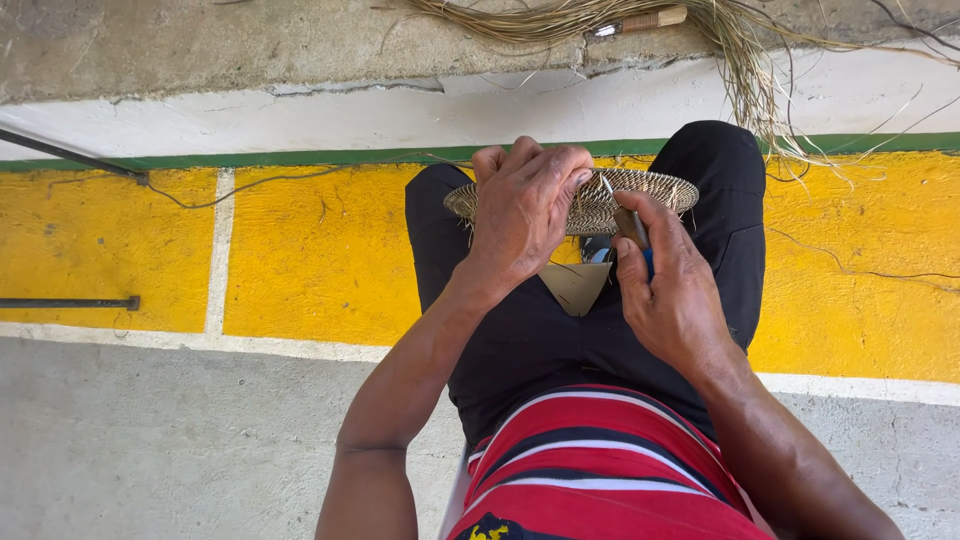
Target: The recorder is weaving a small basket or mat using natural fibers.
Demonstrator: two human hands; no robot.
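Note:
A flat round woven disc (650, 190) of tan fibre rests across my knees, which are in black trousers. My left hand (525, 205) lies over the disc's left half and grips its rim, hiding that part. My right hand (670, 290) holds a small pointed tool with a wooden handle (628, 222); its metal tip touches the weave near the disc's middle.
A bundle of loose dry fibres (740, 60) and a second wooden-handled tool (645, 20) lie on the concrete ledge ahead. Below it runs a yellow painted wall face (320, 255) with a green stripe. A dark metal rod (70, 302) sticks out at the left.

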